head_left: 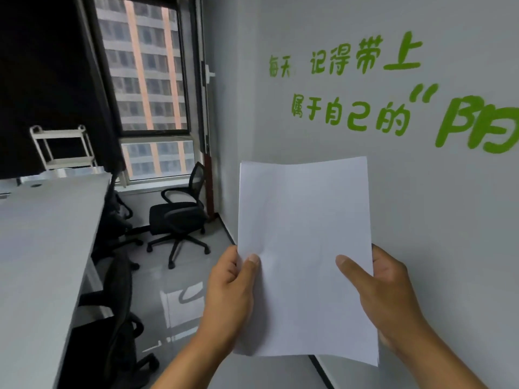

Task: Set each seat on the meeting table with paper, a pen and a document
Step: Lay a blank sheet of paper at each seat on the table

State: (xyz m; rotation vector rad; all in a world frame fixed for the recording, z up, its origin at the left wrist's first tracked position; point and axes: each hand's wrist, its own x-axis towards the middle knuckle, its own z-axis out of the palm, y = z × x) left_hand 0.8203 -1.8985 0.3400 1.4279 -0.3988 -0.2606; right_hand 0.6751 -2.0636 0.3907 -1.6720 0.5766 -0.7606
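- White paper [304, 248], blank on the facing side, held upright in the air ahead of the grey wall [421, 206], well off the table; whether one sheet or several, cannot tell.
- Gripped at its lower left edge by the left hand [229, 290]: thumb laid flat on the front, remaining fingers hidden behind the sheet, pinching it between.
- Gripped at its lower right edge by the right hand [390, 293]: thumb stretched across the front toward the middle, other fingers out of sight behind, clamped on the paper likewise.
- Slightly wavy along the top edge; bottom right corner hanging free below the right wrist.
- To the left, a long pale meeting table [42, 248], with dark chairs [118, 318] tucked along its near side.
- Farther back, a black office chair [179, 214] on castors, standing apart from the table near the room's corner.
- Behind that chair, a tall window [148, 66] looking onto a high-rise facade.
- Beyond the table's far end, a white shelf trolley [64, 148] against a dark panel.
- On the wall above the paper, large green lettering [365, 88].
- Glossy grey floor [179, 299] between table and wall, showing pale reflections.
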